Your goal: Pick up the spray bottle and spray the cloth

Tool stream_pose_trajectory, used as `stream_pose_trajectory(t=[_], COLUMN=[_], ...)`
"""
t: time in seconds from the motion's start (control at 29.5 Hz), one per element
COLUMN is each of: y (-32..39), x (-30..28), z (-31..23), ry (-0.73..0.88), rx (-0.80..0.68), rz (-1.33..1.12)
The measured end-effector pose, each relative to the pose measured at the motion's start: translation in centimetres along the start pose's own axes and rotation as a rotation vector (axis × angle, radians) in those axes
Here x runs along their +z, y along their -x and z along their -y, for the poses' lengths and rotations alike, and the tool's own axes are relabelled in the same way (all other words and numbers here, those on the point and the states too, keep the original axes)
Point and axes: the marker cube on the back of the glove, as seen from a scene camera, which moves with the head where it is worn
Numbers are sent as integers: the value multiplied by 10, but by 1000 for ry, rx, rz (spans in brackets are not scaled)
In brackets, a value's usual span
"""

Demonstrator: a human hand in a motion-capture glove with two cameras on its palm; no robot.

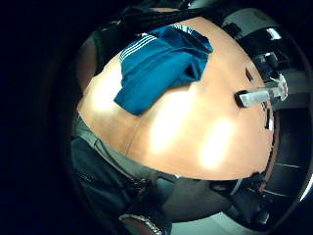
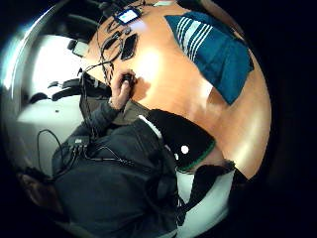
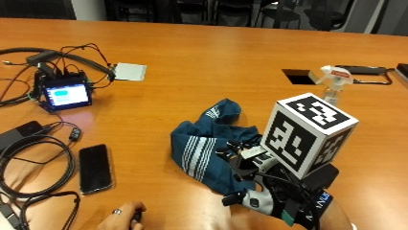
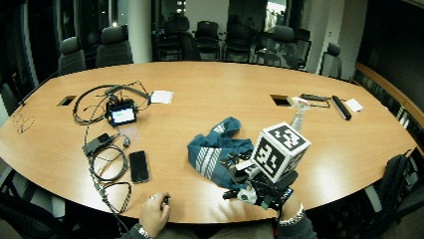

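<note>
right hand (image 3: 274, 191): fingers hidden under rig, curl unreadable
spray bottle (image 3: 333, 84): lower body hidden behind cube at its 6 o'clock
cloth (image 3: 207, 143): edge nearest the person covered by hand
bare hand (image 3: 121, 218): cut by frame edge

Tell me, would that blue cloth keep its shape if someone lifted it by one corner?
Probably not. The cloth lies crumpled in soft folds on the table, so it would likely droop and unfold. It looks thin, so probably light for its size. Pushed, it would more likely bunch up than slide whole.
</note>
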Motion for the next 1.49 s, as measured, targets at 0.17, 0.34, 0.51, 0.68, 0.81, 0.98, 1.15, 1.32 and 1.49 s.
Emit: stream_pose_trajectory(t=[0.17, 0.34, 0.51, 0.68, 0.81, 0.98, 1.15, 1.32, 1.49], y=[-2, -5, -6, -12, -23, -42, -57, -81, -128], x=[4, 7, 9, 13, 14, 16, 14, 5, 0], z=[0, 1, 3, 5, 7, 16, 39, 67, 88], ry=[13, 33, 58, 77, 81, 84, 65, 38, -16], rx=[1, 17, 25, 47, 86, 168, 235, 285, 426], rz=[9, 16, 23, 19, 21, 25, 1, -34, -82])
